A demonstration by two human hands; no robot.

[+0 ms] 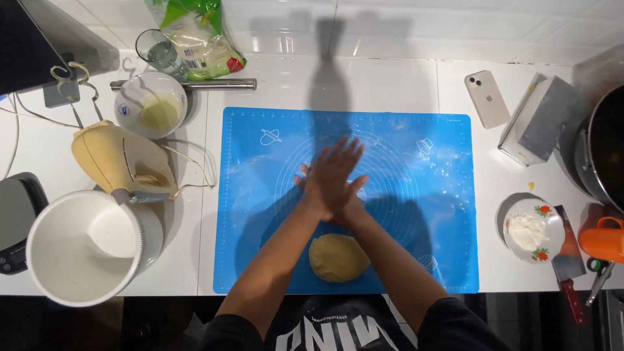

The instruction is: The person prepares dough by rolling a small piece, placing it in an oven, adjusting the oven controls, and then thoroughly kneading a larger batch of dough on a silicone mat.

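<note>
Dough ball (338, 257), pale yellow and rounded, lies on the blue silicone baking mat (422, 214) close to the mat's near edge, just behind the wrists and well back from the fingertips; neither hand touches it. Left hand (333, 175) lies crossed flat over the right hand (351, 203), palm against palm above the mat's printed circles. Fingers of the left hand are straight and slightly fanned, gripping nothing; those of the right hand are mostly hidden beneath, only their tips showing at the left, so their spread cannot be told.

Containers, largest first. A white mixing bowl (81, 250), far left of the fingers, stands near the counter's front edge; its contents cannot be made out. A dark metal pot (601, 153), far right, is cut off by the frame. A white bowl (151, 104), ahead and left, holds pale yellow matter. A small flowered bowl (533, 229), right, holds white flour. An orange cup (603, 239) sits just beyond it. A clear glass (155, 51) stands at the back left.

A cream hand mixer (123, 162) rests between the two white bowls. A phone (487, 99) and a cleaver (567, 263) lie right of the mat.

Floured mat surface lies open ahead of and to both sides of the fingertips, up to its far edge.
</note>
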